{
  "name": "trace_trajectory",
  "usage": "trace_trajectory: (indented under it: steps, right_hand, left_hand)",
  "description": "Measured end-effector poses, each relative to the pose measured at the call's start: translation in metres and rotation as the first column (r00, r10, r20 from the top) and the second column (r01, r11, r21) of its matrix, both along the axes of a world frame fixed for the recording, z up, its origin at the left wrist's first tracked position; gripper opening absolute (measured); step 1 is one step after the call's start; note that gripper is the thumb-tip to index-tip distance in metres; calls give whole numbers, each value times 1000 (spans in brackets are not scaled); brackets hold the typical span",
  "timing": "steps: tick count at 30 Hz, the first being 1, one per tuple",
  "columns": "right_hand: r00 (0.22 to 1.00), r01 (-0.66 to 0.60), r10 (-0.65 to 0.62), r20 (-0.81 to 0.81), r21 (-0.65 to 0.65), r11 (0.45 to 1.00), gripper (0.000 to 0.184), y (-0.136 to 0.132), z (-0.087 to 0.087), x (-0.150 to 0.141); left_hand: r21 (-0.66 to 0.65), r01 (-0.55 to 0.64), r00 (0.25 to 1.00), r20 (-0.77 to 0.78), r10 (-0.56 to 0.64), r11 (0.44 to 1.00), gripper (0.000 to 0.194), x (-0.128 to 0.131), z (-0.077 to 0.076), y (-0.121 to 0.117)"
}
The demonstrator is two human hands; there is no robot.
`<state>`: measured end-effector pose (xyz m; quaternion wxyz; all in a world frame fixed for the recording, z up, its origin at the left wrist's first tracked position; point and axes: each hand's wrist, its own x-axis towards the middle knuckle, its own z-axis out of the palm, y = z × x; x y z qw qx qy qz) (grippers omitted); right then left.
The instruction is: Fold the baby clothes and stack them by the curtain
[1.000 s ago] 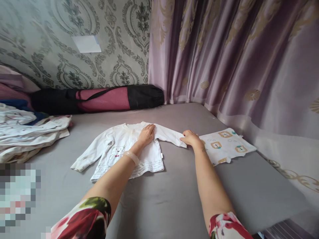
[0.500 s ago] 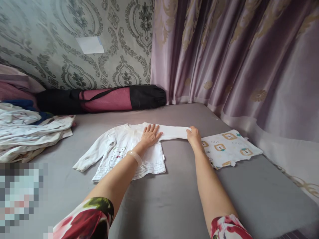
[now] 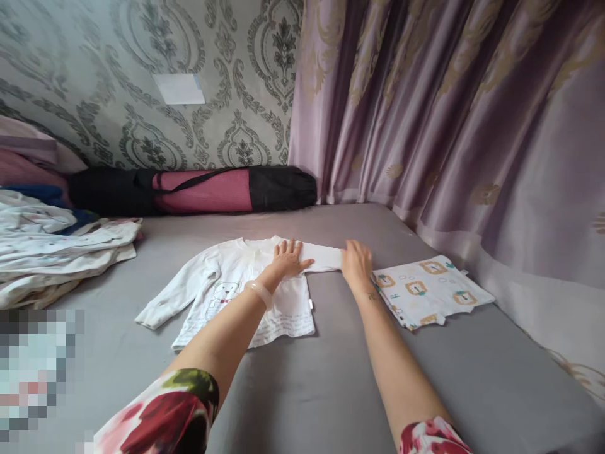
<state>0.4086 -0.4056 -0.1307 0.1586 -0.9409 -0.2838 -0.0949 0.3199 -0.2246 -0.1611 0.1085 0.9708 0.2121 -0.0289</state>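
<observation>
A small white long-sleeved shirt with a bear drawing and lines of print along its hem lies spread on the grey bed sheet. My left hand rests flat on it near the shoulder, fingers apart. At the end of the sleeve on the right, my right hand is closed over the sleeve, with the cuff hidden beneath the fingers. The other sleeve stretches out to the lower left. Just right of my right hand lies a folded white garment with orange animal prints.
A pile of clothes lies at the left. Along the patterned wall rests a long black and pink bag. Purple curtains hang at the right, down by the edge of the grey sheet.
My right hand has shifted left along the sleeve, toward my left hand, and now covers the cuff. My left hand still presses on the shirt. The view has tilted slightly.
</observation>
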Motion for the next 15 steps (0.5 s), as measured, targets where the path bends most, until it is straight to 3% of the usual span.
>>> trace_trajectory:
  steps: [4,8,11,15]
  right_hand:
    - [913,-356,355,-200,33,934,49,58,0,-28]
    - [845,-367,349,-405,35,930,62,98,-10,-42]
    - [868,-308,277,-411,-9,951,65,92,-19,-36]
    - [937,-234,184,-297,-142,962,64,52,-28,-19]
  left_hand:
    - [0,21,1000,-21,-21,1000,77,1,-2,4]
    - [-3,51,997,-60,-51,999,83,0,-2,7]
    - [-1,32,998,-62,-32,1000,78,-1,-1,5]
    - [-6,-5,1000,-19,5,1000,78,-2,0,0]
